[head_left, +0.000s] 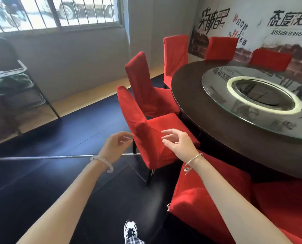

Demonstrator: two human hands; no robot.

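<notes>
Left hand (117, 144) and right hand (177, 143), loosely curled and empty, flank the back of the red-covered chair (146, 138) beside the round table (187, 85); cloth probably soft and slippery over a stiff frame, so grip the backrest edges.

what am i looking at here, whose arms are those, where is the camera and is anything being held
There is no machine here: a person wears one wide-angle camera on the head, looking forward and down, so the arms are that person's own. The left hand and right hand reach with relaxed fingers toward the back of a red-covered chair. Neither holds anything, and whether the left fingertips touch the cloth is unclear. The chair stands at a dark round table that carries a glass turntable.
</notes>
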